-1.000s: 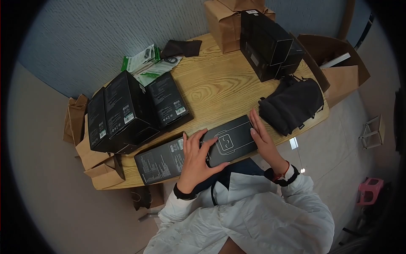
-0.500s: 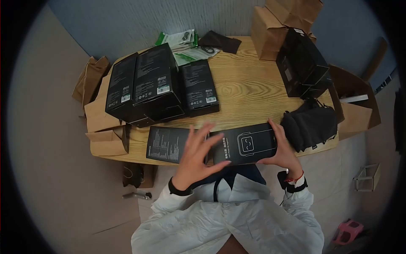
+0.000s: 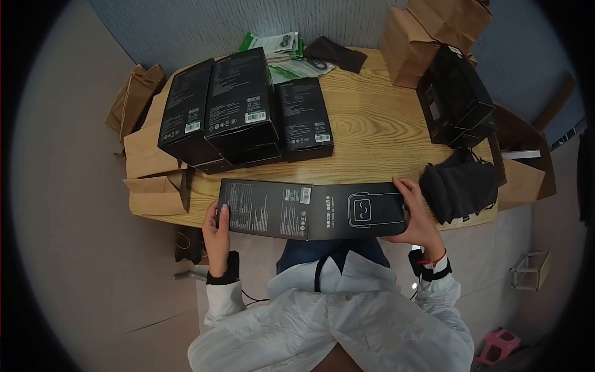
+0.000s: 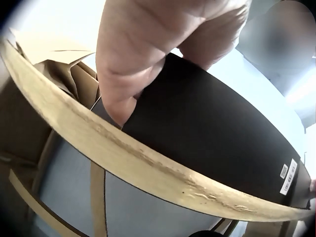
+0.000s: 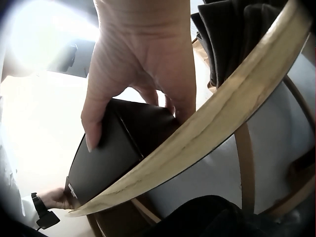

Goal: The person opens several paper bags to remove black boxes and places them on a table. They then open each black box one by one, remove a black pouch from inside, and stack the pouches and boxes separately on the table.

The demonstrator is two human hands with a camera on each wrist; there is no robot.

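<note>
Across the near edge of the table lies a long black printed box in two sections, end to end, meeting at a seam. Fine print and a barcode cover the left section; the right section bears a white outline of a smiling device. My left hand grips the left end, and in the left wrist view its fingers bend over the box's edge. At the other end my right hand holds the box, thumb along the near side and fingers at the far right corner. In the right wrist view that thumb presses the dark side.
Several black boxes stand at the back left, near green-and-white packets. More black boxes, a dark drawstring pouch and paper bags occupy the right. Flattened brown paper hangs over the left edge.
My left hand has moved from the middle seam out to the left end and now grips it. My right hand has settled round the right end. The camera view has turned.
</note>
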